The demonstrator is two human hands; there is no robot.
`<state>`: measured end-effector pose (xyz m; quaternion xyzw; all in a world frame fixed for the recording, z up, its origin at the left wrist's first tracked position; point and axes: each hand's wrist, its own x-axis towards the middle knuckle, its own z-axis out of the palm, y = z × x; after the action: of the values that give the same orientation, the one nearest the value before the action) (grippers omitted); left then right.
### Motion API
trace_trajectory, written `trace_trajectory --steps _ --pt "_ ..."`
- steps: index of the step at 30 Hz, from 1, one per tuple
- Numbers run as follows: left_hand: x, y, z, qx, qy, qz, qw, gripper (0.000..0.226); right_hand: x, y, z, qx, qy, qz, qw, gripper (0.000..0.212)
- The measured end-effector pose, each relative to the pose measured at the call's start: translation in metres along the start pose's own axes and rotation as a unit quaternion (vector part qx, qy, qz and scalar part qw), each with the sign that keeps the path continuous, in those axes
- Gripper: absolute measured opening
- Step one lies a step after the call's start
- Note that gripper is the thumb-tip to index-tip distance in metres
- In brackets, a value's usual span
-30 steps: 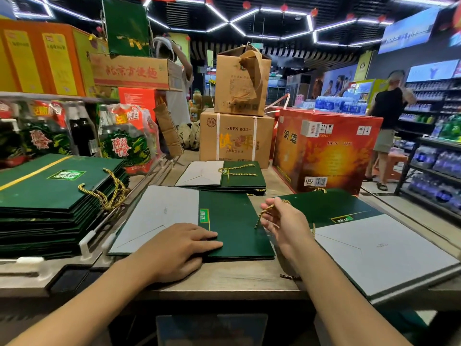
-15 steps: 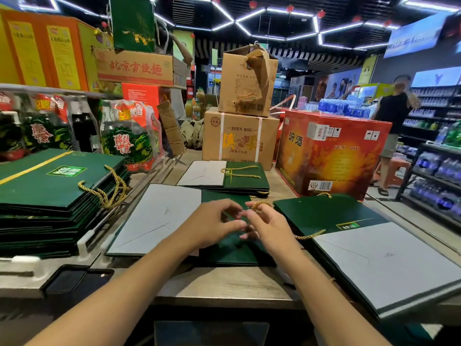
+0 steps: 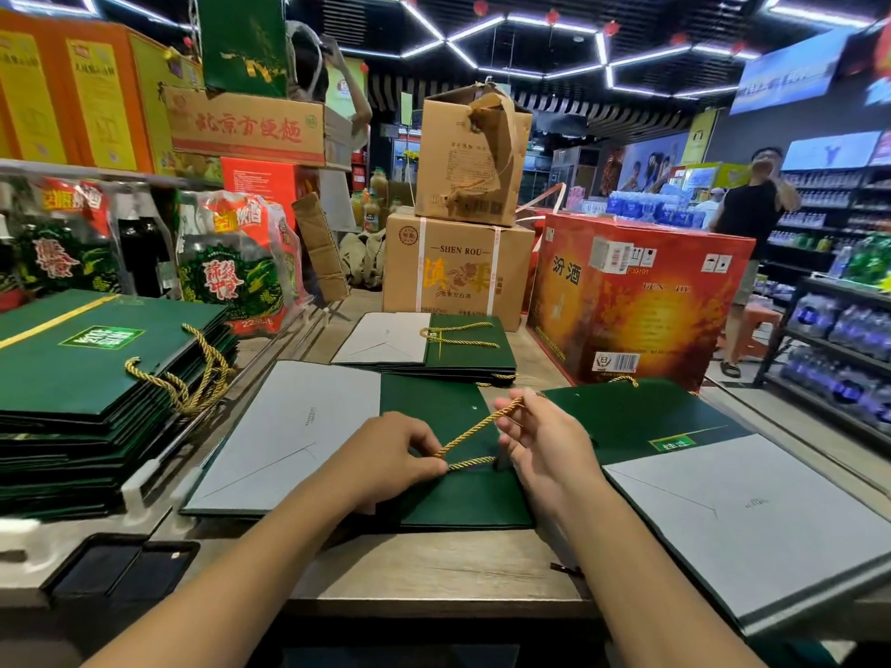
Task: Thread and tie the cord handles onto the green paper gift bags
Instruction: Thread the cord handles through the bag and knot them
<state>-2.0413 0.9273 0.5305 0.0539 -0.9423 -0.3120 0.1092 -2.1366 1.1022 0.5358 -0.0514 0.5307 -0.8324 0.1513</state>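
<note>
centrally, a gold cord (image 3: pixel 475 429) is pinched between the left hand (image 3: pixel 390 458) and the right hand (image 3: pixel 547 443), drawn taut above the flat green gift bag (image 3: pixel 453 494) that lies on the wooden worktop (image 3: pixel 434 571)

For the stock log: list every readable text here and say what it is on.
"SHEN ROU": brown carton.
"汾酒": red carton.
"北京方便面": upper-left cardboard box.
Labels on the green bags and the orange boxes: too blurred to read.
</note>
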Motion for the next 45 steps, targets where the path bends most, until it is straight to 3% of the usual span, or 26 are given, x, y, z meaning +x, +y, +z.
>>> trace_trajectory --steps 4,10,18,23,30,33,36,40,42,45 --pt "0.002 0.013 -0.006 -0.101 -0.001 0.016 0.995 0.042 0.001 0.006 0.005 -0.057 -0.03 -0.028 0.998 0.019" --pt "0.015 0.028 0.002 -0.068 0.088 0.062 0.992 0.01 -0.005 0.013 0.012 -0.079 -0.077 -0.029 0.993 0.018" --pt "0.004 0.002 -0.011 -0.054 0.031 0.008 0.998 0.008 0.007 0.0 0.0 0.027 -0.014 -0.007 0.999 0.018" --pt "0.004 0.006 -0.02 -0.043 -0.035 0.008 0.998 0.005 -0.001 0.007 0.008 0.002 -0.057 -0.002 0.998 0.012" --pt "0.002 0.008 -0.02 -0.036 -0.056 0.024 0.997 0.005 0.002 0.019 0.006 -0.097 -0.077 -0.006 0.992 0.016" --pt "0.001 0.005 -0.022 -0.035 -0.042 0.012 0.998 0.005 0.002 0.015 -0.004 -0.261 -0.086 -0.093 0.957 0.025" --pt "0.0 0.003 -0.025 -0.053 -0.016 0.013 0.998 0.004 0.0 0.01 -0.014 -0.434 -0.148 -0.134 0.879 0.044" --pt "-0.002 0.004 -0.029 -0.108 -0.008 0.029 0.994 0.003 0.006 0.016 -0.012 -0.557 -0.188 -0.206 0.782 0.026" --pt "-0.005 0.004 -0.032 -0.115 -0.024 0.03 0.993 0.003 0.011 0.02 -0.011 -0.565 -0.178 -0.233 0.772 0.017" --pt "-0.008 -0.003 -0.039 -0.074 -0.057 0.0 0.996 0.005 0.014 0.017 -0.011 -0.549 -0.141 -0.237 0.789 0.02"
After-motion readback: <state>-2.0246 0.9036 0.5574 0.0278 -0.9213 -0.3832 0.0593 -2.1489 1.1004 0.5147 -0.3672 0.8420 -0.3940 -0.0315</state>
